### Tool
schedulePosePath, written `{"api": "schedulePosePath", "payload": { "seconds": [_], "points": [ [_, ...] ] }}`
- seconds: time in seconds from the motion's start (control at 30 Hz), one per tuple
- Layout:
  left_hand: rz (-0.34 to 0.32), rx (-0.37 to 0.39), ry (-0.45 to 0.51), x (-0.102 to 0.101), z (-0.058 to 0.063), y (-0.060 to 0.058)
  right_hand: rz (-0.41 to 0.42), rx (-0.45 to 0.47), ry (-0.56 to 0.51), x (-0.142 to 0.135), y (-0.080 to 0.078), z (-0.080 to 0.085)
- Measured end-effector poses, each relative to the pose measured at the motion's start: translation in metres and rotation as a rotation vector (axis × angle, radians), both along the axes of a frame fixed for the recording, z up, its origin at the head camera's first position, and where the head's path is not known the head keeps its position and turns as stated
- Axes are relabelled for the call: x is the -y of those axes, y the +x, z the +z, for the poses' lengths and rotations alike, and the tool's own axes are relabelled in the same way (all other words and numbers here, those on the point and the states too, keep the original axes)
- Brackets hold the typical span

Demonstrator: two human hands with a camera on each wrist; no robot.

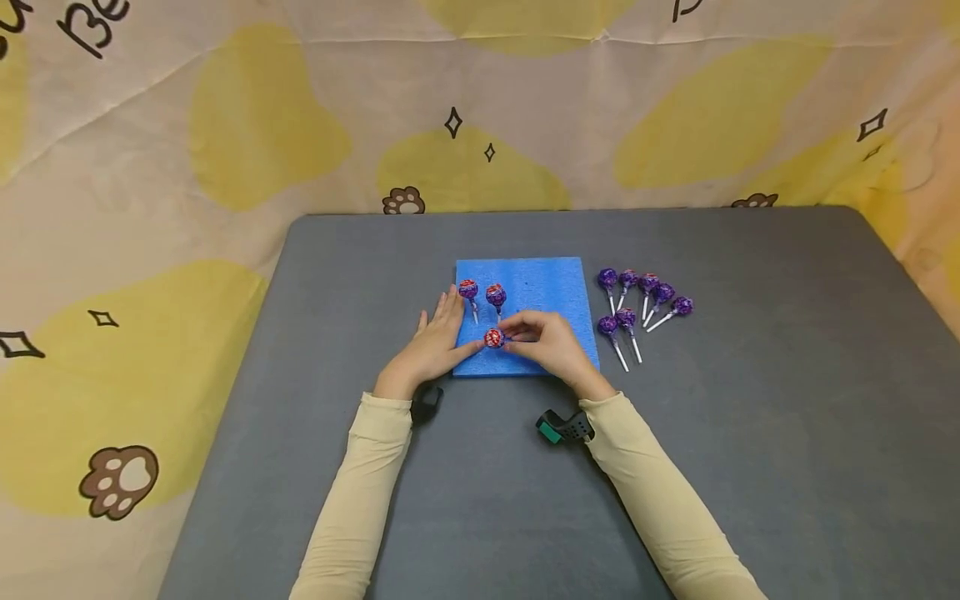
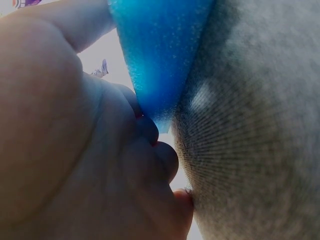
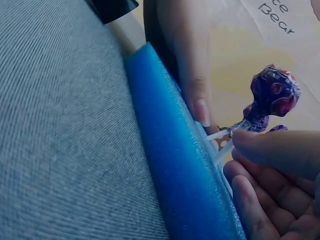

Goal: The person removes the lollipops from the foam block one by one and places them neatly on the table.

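Observation:
A blue foam block (image 1: 551, 287) lies on the grey table. Two purple-and-red wrapped lollipops stand in it, one at the left (image 1: 468, 289) and another beside it (image 1: 496, 295). My right hand (image 1: 553, 340) pinches a third lollipop (image 1: 493, 337) below its candy head, thumb against fingers. In the right wrist view this lollipop (image 3: 276, 90) stands over the foam, its white stick reaching down to the surface. My left hand (image 1: 429, 348) rests along the block's left edge with fingers straight. Its thumb stretches over the foam, the tip close to the pinched lollipop.
Right of the block, several wrapped lollipops (image 1: 626, 318) lie loose on the grey table (image 1: 757, 400), their white sticks pointing toward the near side. A patterned cloth (image 1: 525, 100) hangs behind the table's back edge. Dark straps (image 1: 573, 427) sit at both wrists.

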State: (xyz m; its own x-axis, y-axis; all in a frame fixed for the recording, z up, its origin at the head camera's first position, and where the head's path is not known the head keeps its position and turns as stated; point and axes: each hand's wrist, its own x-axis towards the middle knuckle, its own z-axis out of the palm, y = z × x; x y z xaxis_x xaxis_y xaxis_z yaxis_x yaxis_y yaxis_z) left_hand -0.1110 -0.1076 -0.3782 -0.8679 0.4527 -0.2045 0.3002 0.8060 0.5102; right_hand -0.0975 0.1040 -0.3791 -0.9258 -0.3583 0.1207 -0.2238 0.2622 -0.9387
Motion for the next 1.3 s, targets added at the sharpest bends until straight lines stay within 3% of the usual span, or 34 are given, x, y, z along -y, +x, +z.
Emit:
{"api": "schedulePosePath", "payload": {
  "seconds": [0.33, 0.63, 0.83, 1.1, 1.3],
  "points": [
    [-0.004, 0.000, 0.000, -0.001, -0.002, 0.001, -0.076, -0.085, 0.094, 0.002, 0.006, -0.009],
    [-0.008, 0.024, 0.005, 0.000, -0.009, 0.008, -0.071, -0.113, 0.118, 0.002, 0.014, -0.015],
    [-0.005, 0.001, 0.014, 0.001, -0.008, 0.006, -0.085, -0.088, 0.062, 0.003, 0.011, -0.015],
    [0.003, 0.005, 0.010, -0.001, -0.003, 0.002, -0.087, 0.024, -0.110, 0.000, 0.006, -0.011],
    [0.005, -0.002, 0.007, 0.000, -0.001, 0.001, -0.082, 0.047, -0.148, -0.001, 0.005, -0.009]
  ]
}}
